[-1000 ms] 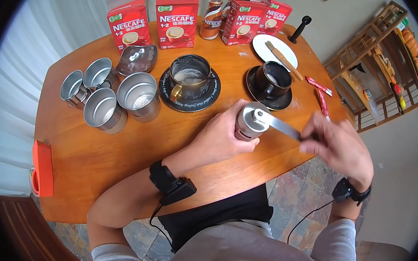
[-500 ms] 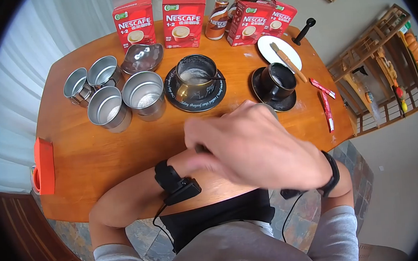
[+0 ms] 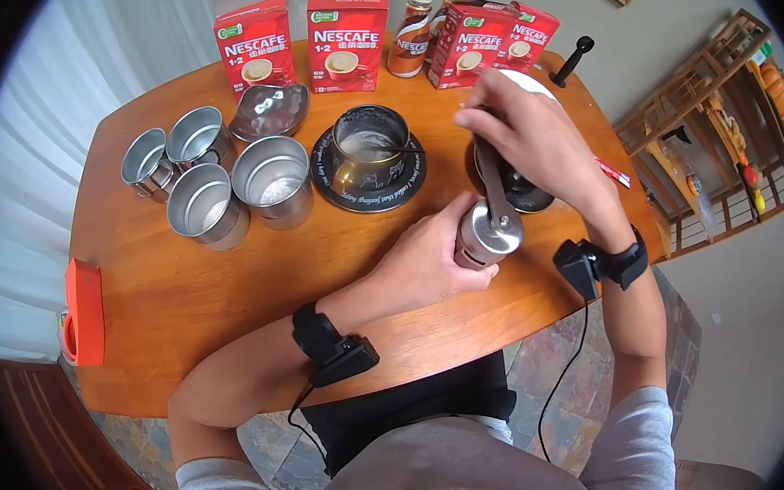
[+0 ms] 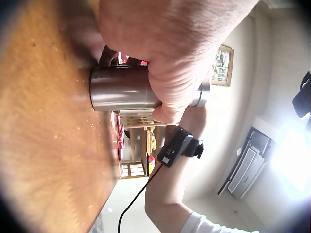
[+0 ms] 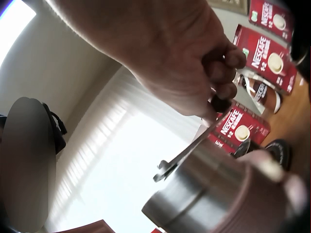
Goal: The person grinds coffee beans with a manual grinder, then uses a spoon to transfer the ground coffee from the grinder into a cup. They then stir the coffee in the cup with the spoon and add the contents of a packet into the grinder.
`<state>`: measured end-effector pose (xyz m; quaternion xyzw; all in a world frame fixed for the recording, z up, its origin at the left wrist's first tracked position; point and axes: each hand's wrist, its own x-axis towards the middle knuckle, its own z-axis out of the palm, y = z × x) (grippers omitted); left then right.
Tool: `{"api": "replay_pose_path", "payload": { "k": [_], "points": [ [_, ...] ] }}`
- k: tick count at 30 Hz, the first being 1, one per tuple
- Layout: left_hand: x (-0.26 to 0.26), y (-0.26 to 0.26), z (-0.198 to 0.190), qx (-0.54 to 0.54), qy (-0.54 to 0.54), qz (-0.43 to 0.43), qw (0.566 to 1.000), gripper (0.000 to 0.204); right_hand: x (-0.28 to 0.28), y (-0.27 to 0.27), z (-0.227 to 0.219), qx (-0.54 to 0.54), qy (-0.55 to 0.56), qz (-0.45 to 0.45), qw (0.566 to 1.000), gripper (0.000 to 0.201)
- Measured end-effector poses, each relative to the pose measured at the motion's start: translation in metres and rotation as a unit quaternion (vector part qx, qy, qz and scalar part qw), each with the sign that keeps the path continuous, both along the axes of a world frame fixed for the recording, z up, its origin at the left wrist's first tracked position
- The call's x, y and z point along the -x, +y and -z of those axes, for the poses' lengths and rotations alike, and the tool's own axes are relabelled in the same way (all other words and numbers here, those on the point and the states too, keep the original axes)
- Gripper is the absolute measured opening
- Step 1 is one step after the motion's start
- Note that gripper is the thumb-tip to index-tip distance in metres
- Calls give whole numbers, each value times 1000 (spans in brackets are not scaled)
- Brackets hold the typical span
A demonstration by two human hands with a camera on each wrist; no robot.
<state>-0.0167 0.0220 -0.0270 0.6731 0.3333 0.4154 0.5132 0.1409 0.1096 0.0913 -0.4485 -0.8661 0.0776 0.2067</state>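
A silver hand coffee grinder (image 3: 491, 233) is at the table's front, its base right at the tabletop in the left wrist view. My left hand (image 3: 432, 257) wraps around the grinder's body. A flat metal crank (image 3: 495, 182) extends from the lid toward the far side of the table. At its far end my right hand (image 3: 535, 137) grips the dark crank knob (image 5: 221, 104), seen under the curled fingers in the right wrist view. Partly hidden beneath this hand is a black cup (image 3: 518, 185) on a dark saucer.
Left of the grinder, a black and gold cup (image 3: 363, 173) holding pale contents sits on a black saucer (image 3: 326, 184). Several steel cups (image 3: 272, 185) and a dark dish (image 3: 269, 113) stand farther left. Red Nescafe boxes (image 3: 347, 41) and bottles (image 3: 408, 41) line the back.
My right hand has swept the crank around, from the grinder's right, across the near left side, to its far side. The left hand keeps holding the grinder in place.
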Motion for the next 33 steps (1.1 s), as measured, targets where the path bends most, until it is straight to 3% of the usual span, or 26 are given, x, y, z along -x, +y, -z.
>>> {"api": "replay_pose_path", "payload": {
  "k": [3,8,11,14,19,23,26,29,32,33],
  "points": [
    [3,-2,-11,43,23,23,999,51,-30,-16,-5,31,0,71,997,29],
    [4,-3,-14,66,4,30,997,48,-70,-51,-9,65,5,98,993,24],
    [2,-1,-8,32,0,15,999,58,-80,-73,-13,50,-11,99,994,25],
    [3,-2,-10,47,0,27,999,47,-77,-96,-38,120,-105,145,976,26],
    [0,1,2,-16,-5,0,1000,57,-85,-127,-50,168,-130,39,976,26],
    [-1,2,5,-19,-14,5,1000,55,-73,-142,-51,181,-139,-164,960,30],
    [0,0,1,-1,-6,2,1000,58,-45,-144,-46,138,-130,-253,949,31],
    [1,0,-2,104,-28,40,993,49,-22,-139,-39,130,-99,-300,940,33],
    [-1,0,3,68,-41,15,997,64,-2,-133,-33,118,-76,-316,938,30],
    [-2,3,13,80,-83,38,993,59,4,-131,-25,102,-54,-315,942,28]
  ]
}}
